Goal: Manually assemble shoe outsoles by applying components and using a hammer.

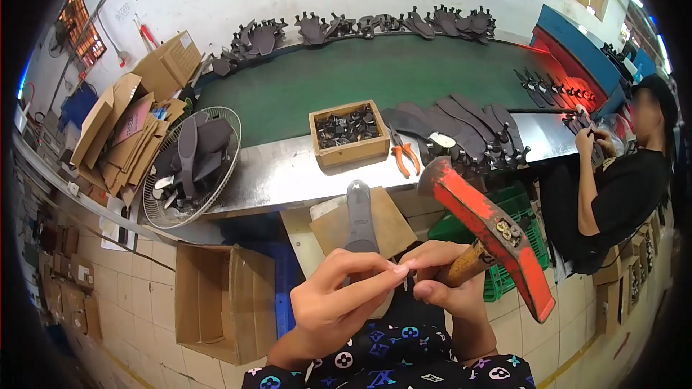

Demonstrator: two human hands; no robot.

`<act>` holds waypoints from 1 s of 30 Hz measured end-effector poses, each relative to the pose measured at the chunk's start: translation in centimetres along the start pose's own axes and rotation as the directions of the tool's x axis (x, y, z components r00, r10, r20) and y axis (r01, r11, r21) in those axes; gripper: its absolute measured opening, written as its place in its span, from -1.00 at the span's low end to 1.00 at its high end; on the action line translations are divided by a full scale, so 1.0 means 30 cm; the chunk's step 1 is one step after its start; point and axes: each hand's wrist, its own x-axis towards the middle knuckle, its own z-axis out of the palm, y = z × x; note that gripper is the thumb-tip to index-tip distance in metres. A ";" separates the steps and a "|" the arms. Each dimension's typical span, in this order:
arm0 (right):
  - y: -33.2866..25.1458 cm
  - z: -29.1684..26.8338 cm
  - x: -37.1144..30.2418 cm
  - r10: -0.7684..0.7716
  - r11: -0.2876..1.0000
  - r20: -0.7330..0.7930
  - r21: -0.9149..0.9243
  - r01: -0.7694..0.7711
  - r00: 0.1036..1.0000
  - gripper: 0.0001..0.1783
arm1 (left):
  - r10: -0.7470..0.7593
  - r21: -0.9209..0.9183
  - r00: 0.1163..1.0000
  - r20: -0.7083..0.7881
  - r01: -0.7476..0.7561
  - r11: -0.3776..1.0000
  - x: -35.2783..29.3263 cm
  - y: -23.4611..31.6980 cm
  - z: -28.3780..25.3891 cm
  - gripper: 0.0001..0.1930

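Observation:
My right hand (461, 289) is closed round the wooden handle of a hammer (497, 234) with a worn red head, which points up and to the right. Its fingertips meet those of my left hand (339, 302), whose thumb and forefinger are pinched together. Whatever small piece lies between the fingertips is too small to make out. Just beyond my left hand, a dark grey shoe insole (361, 223) lies lengthwise over a tan board (395, 227). Its near end is hidden behind my fingers.
A wooden box (353, 153) of small black parts stands on the metal ledge, beside orange-handled pliers (404, 155) and piled insoles (465, 130). Behind runs a green conveyor belt (346, 65). A wire basket (237, 145) and cardboard box (202, 302) are left; a co-worker (620, 194) sits right.

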 end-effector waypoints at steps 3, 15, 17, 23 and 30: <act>0.025 0.004 -0.010 0.073 0.988 -0.030 0.139 -0.068 0.997 -0.76 | -0.032 0.009 0.999 0.012 0.032 0.999 -0.005 0.013 0.010 -0.50; 0.169 -0.066 0.126 0.117 0.990 -0.120 -0.061 -0.125 0.986 -0.81 | -0.181 0.218 0.983 -0.025 0.182 0.959 0.015 -0.363 0.028 -0.30; 0.212 -0.089 0.179 0.182 0.948 -0.141 -0.237 -0.212 0.973 -0.84 | -0.256 0.319 0.962 -0.098 0.274 0.907 0.007 -0.566 0.049 -0.38; 0.405 -0.174 0.332 0.192 0.888 -0.143 -0.395 -0.234 0.971 -0.72 | -0.226 0.277 0.971 0.070 0.199 0.940 0.007 -0.783 0.122 -0.62; 0.440 -0.146 0.347 0.152 0.844 -0.010 -0.519 -0.135 0.988 -0.80 | -0.352 0.088 0.936 -0.019 0.352 0.932 -0.093 -0.722 0.118 -0.71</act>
